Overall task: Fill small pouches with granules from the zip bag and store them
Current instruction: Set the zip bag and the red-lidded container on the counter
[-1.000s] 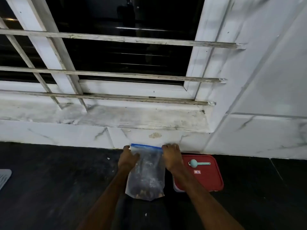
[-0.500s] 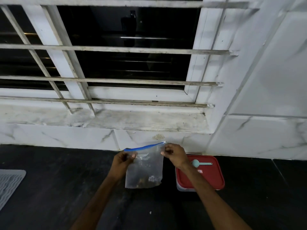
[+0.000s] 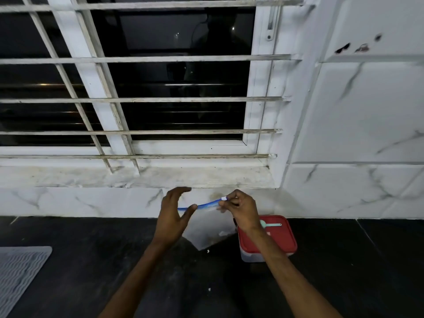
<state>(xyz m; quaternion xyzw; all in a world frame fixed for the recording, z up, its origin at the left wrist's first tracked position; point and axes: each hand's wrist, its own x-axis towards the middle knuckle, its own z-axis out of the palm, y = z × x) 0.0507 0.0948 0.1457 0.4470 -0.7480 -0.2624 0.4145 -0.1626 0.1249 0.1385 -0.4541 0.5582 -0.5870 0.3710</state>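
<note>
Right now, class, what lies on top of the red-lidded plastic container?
A small teal spoon lies on the red-lidded plastic container. The right hand and wrist cover the lid's left edge, so anything there is hidden. The contents cannot be seen.

Only 1 view, worn on the head, looks forward and slightly down from above the person's outstretched forearms. It faces a barred window (image 3: 142, 88) and white marble wall (image 3: 358, 125) at close range, with the dark counter (image 3: 68, 283) filling the bottom; wide-angle bending perhaps exaggerates the wall's tilt.
</note>
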